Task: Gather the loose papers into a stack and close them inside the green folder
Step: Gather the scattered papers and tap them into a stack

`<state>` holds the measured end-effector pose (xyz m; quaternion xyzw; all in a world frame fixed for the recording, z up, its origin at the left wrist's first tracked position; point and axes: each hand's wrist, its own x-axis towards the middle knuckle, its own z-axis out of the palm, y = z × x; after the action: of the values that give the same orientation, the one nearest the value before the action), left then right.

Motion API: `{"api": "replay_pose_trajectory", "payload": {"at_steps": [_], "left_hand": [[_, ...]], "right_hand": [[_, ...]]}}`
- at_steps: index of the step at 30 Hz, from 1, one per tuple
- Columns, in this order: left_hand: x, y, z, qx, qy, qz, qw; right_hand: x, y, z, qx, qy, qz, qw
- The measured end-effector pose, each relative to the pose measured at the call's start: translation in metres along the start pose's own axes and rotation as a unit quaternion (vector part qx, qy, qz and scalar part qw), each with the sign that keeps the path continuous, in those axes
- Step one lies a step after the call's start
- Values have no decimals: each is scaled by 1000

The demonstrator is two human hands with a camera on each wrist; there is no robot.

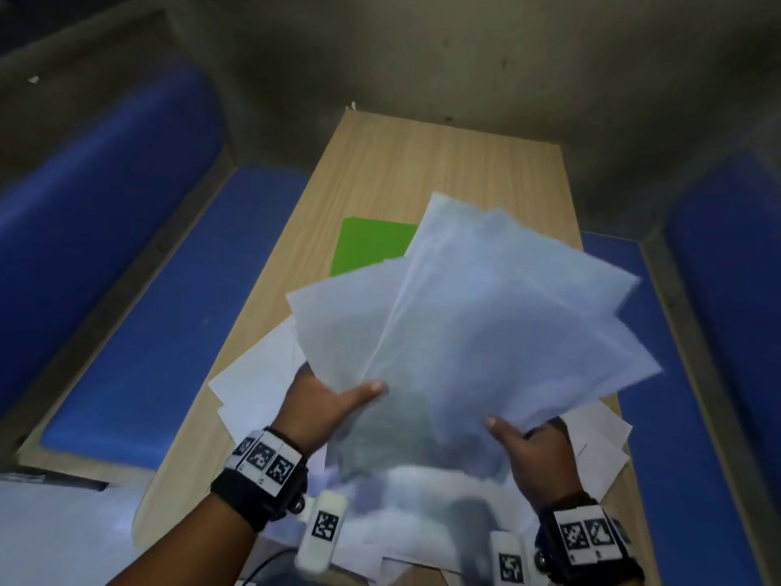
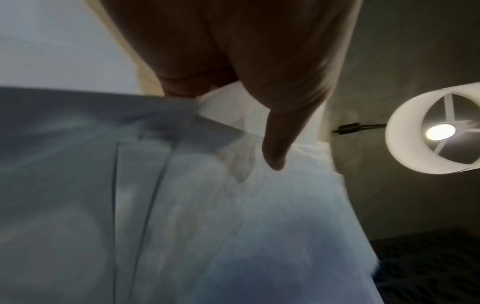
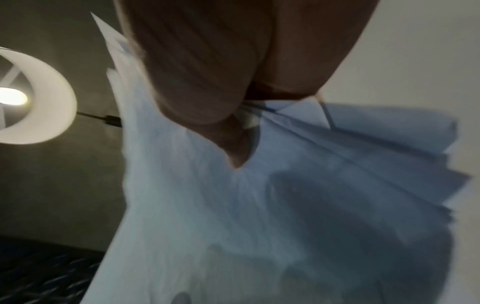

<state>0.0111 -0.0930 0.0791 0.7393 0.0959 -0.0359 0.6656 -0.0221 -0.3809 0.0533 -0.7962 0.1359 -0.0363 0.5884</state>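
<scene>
A long wooden tabletop runs away from the person, with blue padded benches along both of its sides. Over its near half a fanned sheaf of white papers is held up off the surface, the sheets splayed out at different angles with their corners pointing apart, so the bundle is not yet squared. More loose sheets lie flat on the tabletop beneath and around the raised sheaf, some reaching out past it on the left and right.

The green folder lies flat on the tabletop beyond the hands, its near right part hidden behind the raised papers; whether it is open or closed cannot be told.

The left hand grips the lower left edge of the sheaf, thumb laid across the top sheet and fingers curled underneath. The right hand pinches the lower right edge in the same way, thumb on top, its fingers tucked below the paper.

In the wrist views a lit round lamp shows above, and the frames are blurred.
</scene>
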Motion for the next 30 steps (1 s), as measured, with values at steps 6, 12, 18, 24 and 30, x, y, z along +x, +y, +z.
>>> {"api": "replay_pose_trajectory", "payload": {"at_steps": [6,12,18,24,30], "left_hand": [[14,16,-1,-20,-21,42,999],[19,-15,30,6,-90,-17,996],[22,6,35,24,-68,10,997],[10,-5,25,-17,-59,26,998],[6,3,31,-66,1,116,991]], "right_hand": [[14,-36,-10,21,-41,-17,999],[16,-7,19,85,-19,78,993],[20,-31,15,94,24,5,995],[-3,-23,8,132,-2,-48,990],[-5,-27,8,263,46,-86,960]]}}
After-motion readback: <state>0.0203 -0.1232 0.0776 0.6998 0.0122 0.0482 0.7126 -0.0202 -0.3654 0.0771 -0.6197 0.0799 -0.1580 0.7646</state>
